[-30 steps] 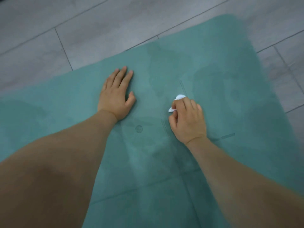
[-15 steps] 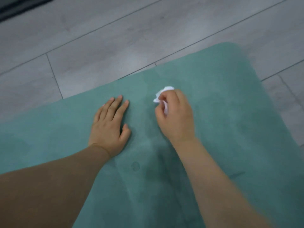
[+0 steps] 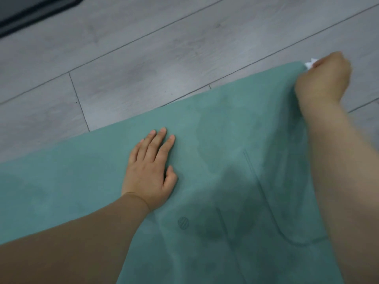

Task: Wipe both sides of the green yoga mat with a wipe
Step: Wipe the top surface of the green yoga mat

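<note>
I can read no words, numbers or brand names anywhere in my view. The only marks I can make out are on the green yoga mat (image 3: pixel 205 140): a small round emblem (image 3: pixel 183 223) filled with fine stripes, printed dark on the surface, and thin dark guide lines (image 3: pixel 260 187) running across it and curving near the lower right. Neither carries lettering I can make out.

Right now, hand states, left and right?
Left hand: open, flat on the yoga mat.
Right hand: closed around the wipe.
</note>
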{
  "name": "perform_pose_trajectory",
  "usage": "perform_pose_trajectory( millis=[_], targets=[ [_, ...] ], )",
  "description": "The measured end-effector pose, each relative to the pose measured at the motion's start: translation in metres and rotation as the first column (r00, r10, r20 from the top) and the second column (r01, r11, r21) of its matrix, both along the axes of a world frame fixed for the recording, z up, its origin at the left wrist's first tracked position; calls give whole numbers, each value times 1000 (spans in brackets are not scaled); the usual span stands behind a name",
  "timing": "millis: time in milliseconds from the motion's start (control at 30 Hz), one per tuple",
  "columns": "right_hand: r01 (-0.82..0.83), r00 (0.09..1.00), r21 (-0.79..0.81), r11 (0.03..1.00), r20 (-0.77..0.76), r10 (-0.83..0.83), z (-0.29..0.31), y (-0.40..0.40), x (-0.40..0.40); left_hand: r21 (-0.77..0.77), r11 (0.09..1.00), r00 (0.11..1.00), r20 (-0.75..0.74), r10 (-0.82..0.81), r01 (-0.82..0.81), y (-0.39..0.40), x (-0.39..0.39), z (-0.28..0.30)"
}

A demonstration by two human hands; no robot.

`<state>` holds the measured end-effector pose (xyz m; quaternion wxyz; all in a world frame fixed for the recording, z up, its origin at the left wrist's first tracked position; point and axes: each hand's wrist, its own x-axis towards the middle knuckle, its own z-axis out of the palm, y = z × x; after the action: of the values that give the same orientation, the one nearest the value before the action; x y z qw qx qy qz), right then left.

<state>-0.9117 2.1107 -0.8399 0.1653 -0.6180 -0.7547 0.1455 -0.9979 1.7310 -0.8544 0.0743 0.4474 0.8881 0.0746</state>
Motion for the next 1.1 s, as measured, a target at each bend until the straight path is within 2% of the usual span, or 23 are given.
perform_pose_trajectory(
  millis=[67, 100, 167, 200, 233, 267, 333, 400, 433, 500, 533, 567, 600, 667, 700, 733, 767, 833, 900, 933, 1000, 1033, 1100],
  targets=[
    [-259, 964, 19, 966, -54, 260, -4, -55, -33, -1, 1000, 1000, -2, -3, 3, 0, 0, 1],
    [-468, 879, 34, 883, -86, 469, -8, -98, -48, 1, 1000, 1000, -5, -4, 4, 0, 0, 1],
    [-843, 533, 27, 537, -80, 842, -17, -193, -63, 14, 1000, 1000, -7, 1, -1, 0, 0, 1],
    [-925, 380, 1, 381, -85, 921, -17, -219, -63, 24, 1000, 1000, -1, 5, -5, 1, 1, 2],
    [-950, 312, 1, 313, -90, 946, -16, -219, -62, 28, 1000, 1000, 7, 8, -8, 1, 1, 2],
    [-937, 346, 24, 349, -80, 935, -18, -196, -60, 26, 1000, 1000, 12, 9, -10, 1, 1, 2],
    [-810, 586, 38, 586, -14, 810, -14, -126, -47, 20, 1000, 1000, 15, 13, -13, 1, 0, 2],
    [-496, 868, 64, 866, 25, 495, -5, -47, -18, 16, 1000, 1000, 17, 6, -6, 0, 1, 2],
    [-302, 953, 33, 953, 18, 301, 1, -24, -5, 14, 1000, 1000, 18, 3, -3, 0, 1, 3],
    [-121, 993, 19, 992, 12, 121, 3, -30, -8, 8, 1000, 1000, 22, 3, -3, 0, 0, 4],
    [-190, 981, 6, 982, -21, 191, 0, -51, -20, 6, 1000, 1000, 24, 4, -4, 0, 0, 4],
    [-346, 937, -6, 938, -60, 345, -3, -83, -31, 5, 1000, 1000, 26, 5, -5, 1, 0, 4],
    [-559, 827, -2, 829, -83, 556, -7, -121, -40, 7, 1000, 1000, 25, 4, -5, 1, 1, 3],
    [-905, 425, -34, 424, -86, 901, -6, -196, -41, 25, 1000, 1000, 20, 3, -4, 0, 0, 2],
    [-965, 262, -34, 260, -88, 961, -5, -211, -35, 34, 999, 1000, 19, 4, -4, 1, 0, 1],
    [-977, 215, -31, 213, -101, 971, -5, -201, -29, 36, 999, 1000, 17, 3, -4, 1, 0, 0],
    [-959, 283, -21, 282, -110, 953, -4, -177, -25, 33, 999, 1000, 15, 4, -4, 0, 0, 0],
    [-801, 593, 48, 597, -77, 802, -3, -108, -15, 34, 999, 1000, 7, 5, -5, 1, 1, 0],
    [-450, 891, 83, 889, -30, 454, 0, -42, 6, 34, 999, 1000, 4, 5, -5, 1, 1, 0],
    [-266, 963, 67, 962, -24, 268, 3, -25, 15, 36, 999, 1000, 4, 7, -7, 1, 1, 0],
    [-111, 993, 13, 994, -42, 111, -1, -34, 13, 36, 999, 1000, 1, 8, -8, 0, 1, 0],
    [-145, 988, -2, 989, -61, 144, -1, -56, 6, 33, 999, 1000, -1, 8, -8, 0, 1, 0],
    [-390, 904, 51, 919, -167, 393, -8, -119, -11, 31, 1000, 1000, -3, 8, -8, 0, 1, 0]
  ],
)
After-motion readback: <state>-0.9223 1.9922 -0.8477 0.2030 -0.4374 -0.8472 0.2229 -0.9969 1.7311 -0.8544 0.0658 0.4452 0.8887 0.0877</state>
